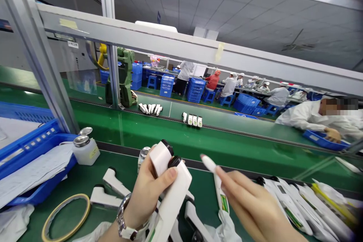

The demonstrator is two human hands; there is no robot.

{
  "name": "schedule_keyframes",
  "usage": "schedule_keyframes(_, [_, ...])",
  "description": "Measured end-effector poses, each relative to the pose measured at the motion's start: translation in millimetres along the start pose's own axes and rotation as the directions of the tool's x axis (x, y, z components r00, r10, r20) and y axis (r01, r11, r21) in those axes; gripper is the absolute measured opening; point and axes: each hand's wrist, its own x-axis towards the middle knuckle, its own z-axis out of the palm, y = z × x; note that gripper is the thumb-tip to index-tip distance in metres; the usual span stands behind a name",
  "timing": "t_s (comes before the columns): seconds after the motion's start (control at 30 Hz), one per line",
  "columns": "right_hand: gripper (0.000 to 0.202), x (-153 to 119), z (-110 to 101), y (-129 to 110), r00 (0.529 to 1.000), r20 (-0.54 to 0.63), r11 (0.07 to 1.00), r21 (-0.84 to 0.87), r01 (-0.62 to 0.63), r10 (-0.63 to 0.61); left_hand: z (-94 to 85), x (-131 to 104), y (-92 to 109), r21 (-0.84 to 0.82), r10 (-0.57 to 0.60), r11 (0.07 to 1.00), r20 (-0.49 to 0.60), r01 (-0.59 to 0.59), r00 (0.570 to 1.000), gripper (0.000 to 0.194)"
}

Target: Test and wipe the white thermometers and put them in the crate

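My left hand, wearing a metal-band watch, is closed around two white infrared thermometers side by side. The front thermometer slants upward with its black end on top, my thumb across it. Behind it the second thermometer shows only its upper part. To the right, my right hand pinches a small white elongated piece with a pinkish end; blur hides its kind. Below that piece a thermometer lies with green showing in its open handle. More white thermometers lie on the green bench around my left hand.
Left stand a blue basket with papers, a pump bottle and a tape roll. Several thermometers line the right side. Further thermometers sit on the conveyor. Across it, a co-worker's hand touches a blue tray.
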Motion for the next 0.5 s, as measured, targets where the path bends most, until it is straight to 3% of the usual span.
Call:
schedule_keyframes(0.13, [0.054,3.3,-0.5,3.1,0.985,0.087,0.988,-0.026,0.152,-0.149,-3.0,0.8,-7.6,0.031,0.032,0.999,0.003,-0.033,0.999,0.061])
schedule_keyframes(0.27, [0.045,4.9,-0.7,5.7,0.999,0.005,0.999,-0.031,0.041,-0.040,-3.7,2.3,-11.1,0.073,0.036,0.997,0.015,-0.038,0.999,0.066])
schedule_keyframes(0.43, [0.039,9.9,-3.4,4.1,0.997,0.063,0.998,-0.032,0.053,-0.051,-0.7,4.1,-8.0,0.100,0.024,0.995,0.041,-0.028,0.999,0.056])
schedule_keyframes(0.5, [0.041,10.2,-4.2,5.8,0.985,0.119,0.990,-0.041,0.131,-0.126,0.7,4.6,-7.4,0.081,0.033,0.996,0.038,-0.036,0.999,0.054])
